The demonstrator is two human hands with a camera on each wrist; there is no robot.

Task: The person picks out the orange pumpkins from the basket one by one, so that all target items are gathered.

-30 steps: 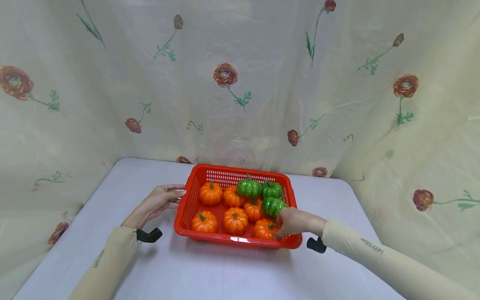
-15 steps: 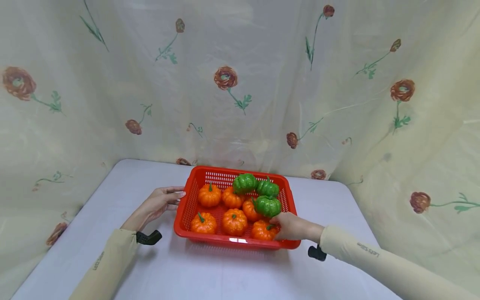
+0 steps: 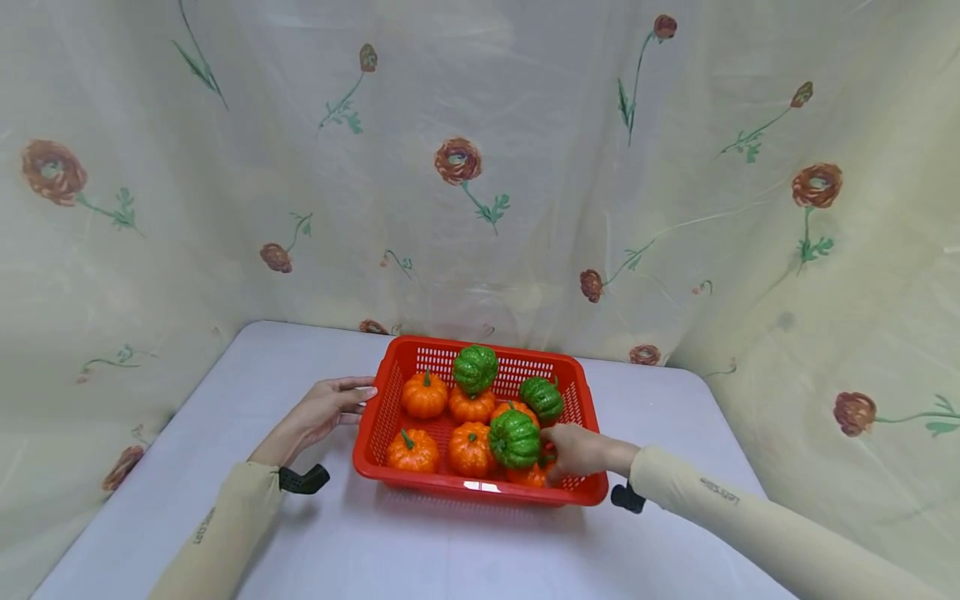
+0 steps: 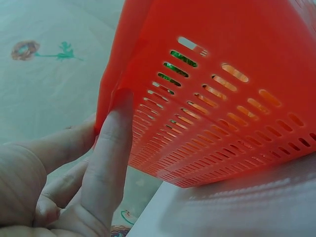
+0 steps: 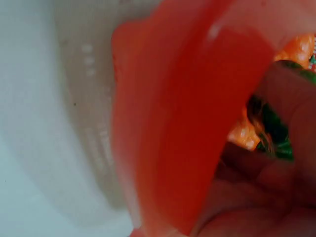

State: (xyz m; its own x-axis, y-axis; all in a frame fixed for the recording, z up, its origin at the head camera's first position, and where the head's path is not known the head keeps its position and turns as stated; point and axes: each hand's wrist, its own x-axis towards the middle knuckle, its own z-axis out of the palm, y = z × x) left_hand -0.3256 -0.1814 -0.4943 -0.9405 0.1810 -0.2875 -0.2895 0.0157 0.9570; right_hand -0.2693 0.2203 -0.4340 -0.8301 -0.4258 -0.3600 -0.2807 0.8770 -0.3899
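The left hand, fingers fairly straight, touches the near end of the red basket; in the left wrist view one fingertip sits tucked beneath the overhanging rim, against the outside of the perforated wall, and another digit meets the rim's edge. The right hand reaches over the opposite end, its fingers bent down inside the basket; whether they grip anything or only touch it cannot be told, since the right wrist view is dark and blurred there. At these fingertips, on the side toward the left hand, is the front green pumpkin. Partly hidden beneath it and the right hand is the corner orange pumpkin. Beyond the right hand, farther from the person, lies the tilted green pumpkin. The far green pumpkin is well to the right hand's left, overlapping one of the other orange pumpkins. Of those others, two lie nearest the left hand, inside the wall that it touches. Beneath both hands spreads the white table, bearing the basket, and past the hands hangs a pale flowered sheet. Each forearm wears a cream sleeve and a black wrist strap.
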